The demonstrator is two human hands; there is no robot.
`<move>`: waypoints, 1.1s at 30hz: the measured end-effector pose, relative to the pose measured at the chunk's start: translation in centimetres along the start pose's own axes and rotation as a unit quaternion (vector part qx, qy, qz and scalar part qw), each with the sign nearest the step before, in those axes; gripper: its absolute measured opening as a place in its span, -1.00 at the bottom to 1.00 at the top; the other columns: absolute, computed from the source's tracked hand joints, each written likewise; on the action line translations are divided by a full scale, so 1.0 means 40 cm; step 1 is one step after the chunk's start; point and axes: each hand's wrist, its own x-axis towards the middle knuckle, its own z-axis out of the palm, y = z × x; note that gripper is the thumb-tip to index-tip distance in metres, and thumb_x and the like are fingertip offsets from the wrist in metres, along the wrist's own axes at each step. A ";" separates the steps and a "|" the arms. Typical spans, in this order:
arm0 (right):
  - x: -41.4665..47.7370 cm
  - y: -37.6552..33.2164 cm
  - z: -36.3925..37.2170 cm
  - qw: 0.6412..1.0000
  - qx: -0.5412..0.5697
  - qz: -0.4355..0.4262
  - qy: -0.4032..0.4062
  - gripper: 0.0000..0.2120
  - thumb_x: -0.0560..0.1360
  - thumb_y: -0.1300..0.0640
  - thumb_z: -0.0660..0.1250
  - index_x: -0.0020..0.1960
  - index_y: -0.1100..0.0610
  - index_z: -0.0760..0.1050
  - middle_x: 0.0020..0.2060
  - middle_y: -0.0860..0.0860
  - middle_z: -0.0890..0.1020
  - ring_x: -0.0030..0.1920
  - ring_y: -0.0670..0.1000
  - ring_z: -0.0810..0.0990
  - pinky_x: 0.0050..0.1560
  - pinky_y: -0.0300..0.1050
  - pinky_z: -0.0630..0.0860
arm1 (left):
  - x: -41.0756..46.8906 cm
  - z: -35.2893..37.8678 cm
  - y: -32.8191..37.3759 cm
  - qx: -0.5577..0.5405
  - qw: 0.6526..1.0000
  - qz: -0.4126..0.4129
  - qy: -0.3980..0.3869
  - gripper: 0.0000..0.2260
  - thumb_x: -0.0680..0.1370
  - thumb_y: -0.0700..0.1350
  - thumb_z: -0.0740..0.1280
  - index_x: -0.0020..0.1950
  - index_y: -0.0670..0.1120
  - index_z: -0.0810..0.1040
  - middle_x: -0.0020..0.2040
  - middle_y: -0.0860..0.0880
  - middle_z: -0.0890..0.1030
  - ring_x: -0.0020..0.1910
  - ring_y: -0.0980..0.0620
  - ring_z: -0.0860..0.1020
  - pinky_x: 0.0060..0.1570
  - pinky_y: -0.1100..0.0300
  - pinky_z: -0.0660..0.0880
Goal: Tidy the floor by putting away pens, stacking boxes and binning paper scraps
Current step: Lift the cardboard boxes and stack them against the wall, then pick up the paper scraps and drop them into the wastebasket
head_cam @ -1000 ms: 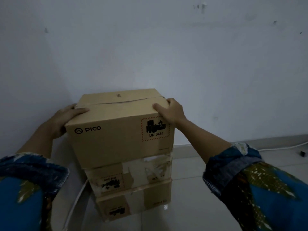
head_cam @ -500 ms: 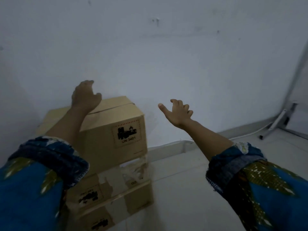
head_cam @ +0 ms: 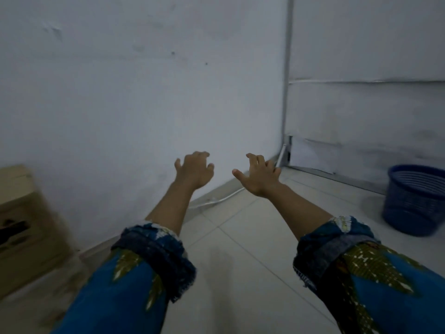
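The left hand (head_cam: 193, 171) is hanging in the air in the middle of the view. Its fingers are bending a little and it is holding nothing. The right hand (head_cam: 258, 175) is floating just beside it. Its thumb is sticking out, its fingers are spreading loosely, and it is holding nothing too. Both hands are staying well apart from everything else.

A brown box (head_cam: 21, 213) is sitting at the far left edge, right against the wall (head_cam: 144, 92). It is looking blurry and it is partly cut off, so I cannot tell how many boxes are sitting there or whether they are making a stack. Nobody is touching it, so I am guessing the box job is finishing or is already done.

A blue bin (head_cam: 414, 201) is standing on the right, near the other wall. I cannot see inside it. The floor (head_cam: 240, 239) between the box and the bin is showing only tiles and a white cable (head_cam: 216, 200) running along the wall. No pens and no paper scraps are showing here. I am thinking they are either tidied away or lying somewhere outside this view. If any paper is waiting, it is going into that blue bin.
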 end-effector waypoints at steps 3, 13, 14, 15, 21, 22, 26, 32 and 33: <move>-0.009 0.154 -0.015 0.999 -0.029 0.024 0.006 -0.35 0.55 -0.22 0.11 0.51 0.08 0.06 0.49 0.10 0.17 0.44 0.24 0.16 0.40 0.18 0.11 | 0.010 0.121 0.153 -0.004 0.999 0.033 -0.038 -0.58 0.63 0.01 0.09 0.49 -0.04 0.25 0.52 -0.05 0.26 0.50 -0.10 0.22 0.48 -0.14 0.00; -0.087 0.652 -0.143 0.985 -0.103 0.123 -0.058 -0.30 0.55 -0.23 0.09 0.55 0.05 -0.08 0.52 0.08 0.06 0.46 0.26 0.10 0.43 0.21 0.04 | -0.017 0.380 0.594 0.050 0.985 0.086 -0.140 -0.55 0.63 0.01 0.08 0.51 -0.06 0.21 0.53 -0.06 0.22 0.49 -0.11 0.21 0.46 -0.16 0.07; -0.099 0.694 -0.165 0.984 -0.103 0.130 -0.062 -0.29 0.55 -0.23 0.09 0.55 0.05 -0.09 0.53 0.08 0.04 0.47 0.26 0.09 0.44 0.21 0.03 | -0.020 0.392 0.636 0.057 0.984 0.090 -0.146 -0.55 0.63 0.01 0.08 0.51 -0.06 0.20 0.54 -0.06 0.21 0.49 -0.11 0.21 0.46 -0.16 0.07; -0.110 0.730 -0.185 0.983 -0.103 0.136 -0.063 -0.29 0.55 -0.23 0.09 0.55 0.04 -0.10 0.53 0.08 0.03 0.48 0.26 0.08 0.44 0.22 0.02 | -0.021 0.401 0.673 0.064 0.982 0.095 -0.148 -0.55 0.63 0.01 0.07 0.51 -0.06 0.20 0.54 -0.05 0.20 0.50 -0.11 0.21 0.45 -0.15 0.07; -0.175 0.931 -0.299 0.974 -0.090 0.193 -0.079 -0.26 0.55 -0.24 0.08 0.55 0.05 -0.16 0.55 0.08 -0.06 0.52 0.27 -0.06 0.48 0.24 -0.11 | -0.043 0.441 0.920 0.086 0.974 0.148 -0.152 -0.55 0.63 0.01 0.07 0.51 -0.06 0.22 0.53 -0.06 0.22 0.48 -0.11 0.22 0.44 -0.14 0.08; -0.183 0.958 -0.316 0.973 -0.089 0.199 -0.078 -0.26 0.55 -0.25 0.08 0.55 0.05 -0.16 0.55 0.09 -0.08 0.53 0.27 -0.07 0.48 0.24 -0.12 | -0.047 0.445 0.957 0.089 0.972 0.158 -0.151 -0.55 0.63 0.01 0.07 0.51 -0.07 0.22 0.53 -0.06 0.22 0.48 -0.11 0.22 0.44 -0.14 0.07; -0.211 1.063 -0.384 0.968 -0.093 0.224 -0.071 -0.24 0.55 -0.25 0.09 0.55 0.07 -0.17 0.55 0.10 -0.08 0.53 0.27 -0.06 0.50 0.23 -0.09 | -0.055 0.461 1.102 0.103 0.964 0.197 -0.145 -0.57 0.63 0.00 0.08 0.49 -0.08 0.25 0.50 -0.08 0.25 0.47 -0.13 0.23 0.43 -0.14 0.09; -0.256 1.215 -0.434 0.953 -0.080 0.282 -0.073 -0.23 0.54 -0.24 0.12 0.55 0.04 -0.19 0.55 0.10 -0.12 0.54 0.26 -0.09 0.47 0.27 -0.12 | -0.070 0.550 1.284 0.095 0.949 0.245 -0.171 -0.58 0.62 -0.02 0.11 0.47 -0.09 0.26 0.49 -0.10 0.27 0.45 -0.14 0.27 0.42 -0.17 0.14; -0.261 1.235 -0.436 0.949 -0.083 0.295 -0.078 -0.22 0.54 -0.25 0.11 0.55 0.04 -0.21 0.56 0.10 -0.13 0.54 0.26 -0.10 0.47 0.27 -0.12 | -0.071 0.569 1.305 0.094 0.947 0.253 -0.176 -0.58 0.62 -0.02 0.12 0.46 -0.09 0.27 0.49 -0.10 0.28 0.44 -0.14 0.28 0.41 -0.17 0.15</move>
